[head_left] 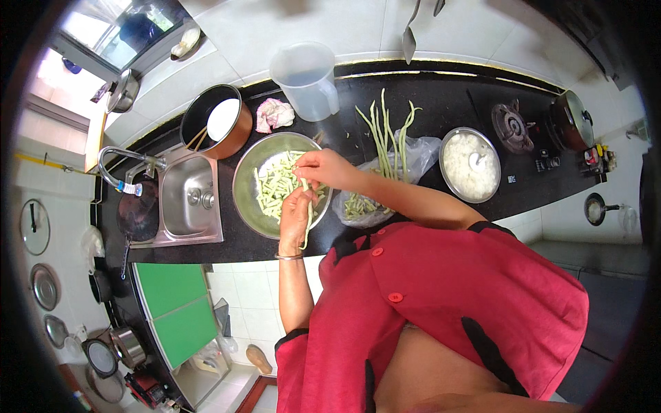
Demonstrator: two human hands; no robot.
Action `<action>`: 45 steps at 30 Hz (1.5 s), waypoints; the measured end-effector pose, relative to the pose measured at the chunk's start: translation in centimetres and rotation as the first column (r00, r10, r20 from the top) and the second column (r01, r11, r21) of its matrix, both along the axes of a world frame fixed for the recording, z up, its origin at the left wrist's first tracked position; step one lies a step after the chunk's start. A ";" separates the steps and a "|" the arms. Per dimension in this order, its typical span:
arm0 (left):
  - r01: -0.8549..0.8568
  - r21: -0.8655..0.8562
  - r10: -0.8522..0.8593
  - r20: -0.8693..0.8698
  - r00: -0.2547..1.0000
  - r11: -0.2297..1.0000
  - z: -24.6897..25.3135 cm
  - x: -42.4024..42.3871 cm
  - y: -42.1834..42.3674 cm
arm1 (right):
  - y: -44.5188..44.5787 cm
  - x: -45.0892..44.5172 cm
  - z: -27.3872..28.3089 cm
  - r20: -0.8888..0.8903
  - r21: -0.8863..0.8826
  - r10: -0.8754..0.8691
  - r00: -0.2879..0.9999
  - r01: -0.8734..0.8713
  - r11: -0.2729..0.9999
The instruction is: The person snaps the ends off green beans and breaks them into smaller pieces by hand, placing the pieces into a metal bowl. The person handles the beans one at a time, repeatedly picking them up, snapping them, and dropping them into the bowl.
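Note:
My left hand (pixel 298 209), with a bangle at the wrist, holds a long green bean (pixel 309 227) whose tail hangs down past the wrist. Fingertips of my right hand (pixel 323 168) pinch the bean's upper end, close to my left fingers. Both hands are over a metal mesh colander (pixel 244 206) that holds many short cut bean pieces (pixel 276 188). To the right, several whole long beans (pixel 384 139) lie on a clear plastic bag (pixel 421 155). Bean scraps (pixel 359 205) lie in the near part of the plastic.
A steel sink (pixel 188 175) with a faucet (pixel 124 149) is at left. Behind the colander stand a brown pot (pixel 235 134), a crumpled cloth (pixel 273 114) and a plastic jug (pixel 304 82). To the right are a lidded bowl of white food (pixel 469 165), a gas burner (pixel 513 126) and a lidded pot (pixel 570 121).

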State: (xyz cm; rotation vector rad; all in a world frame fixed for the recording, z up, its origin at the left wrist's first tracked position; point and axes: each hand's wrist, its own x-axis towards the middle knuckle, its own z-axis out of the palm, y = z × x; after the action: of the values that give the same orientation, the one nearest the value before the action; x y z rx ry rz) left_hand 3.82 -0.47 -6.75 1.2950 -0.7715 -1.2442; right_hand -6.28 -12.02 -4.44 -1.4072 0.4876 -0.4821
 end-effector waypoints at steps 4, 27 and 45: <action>-0.217 0.045 0.221 -0.257 0.941 0.975 0.7 0.3 -0.2 | 2.3 0.0 0.0 0.211 -0.079 -0.258 0.943 0.280 0.957; -0.323 -0.201 0.380 0.509 0.772 0.925 1.7 -0.3 0.0 | 0.1 -1.2 -0.7 -0.300 -0.207 0.254 0.919 -0.323 0.924; -0.067 -0.418 0.414 0.842 0.347 0.906 2.7 -1.1 -1.0 | -0.1 -2.0 0.1 -0.250 -0.111 0.111 0.962 -0.143 0.984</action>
State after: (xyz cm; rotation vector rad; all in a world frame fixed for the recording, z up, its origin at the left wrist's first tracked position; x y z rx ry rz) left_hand 2.72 -1.46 -4.08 1.7283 -1.4267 0.0314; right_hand -8.26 -12.11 -4.30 -1.6209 0.5664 -0.2403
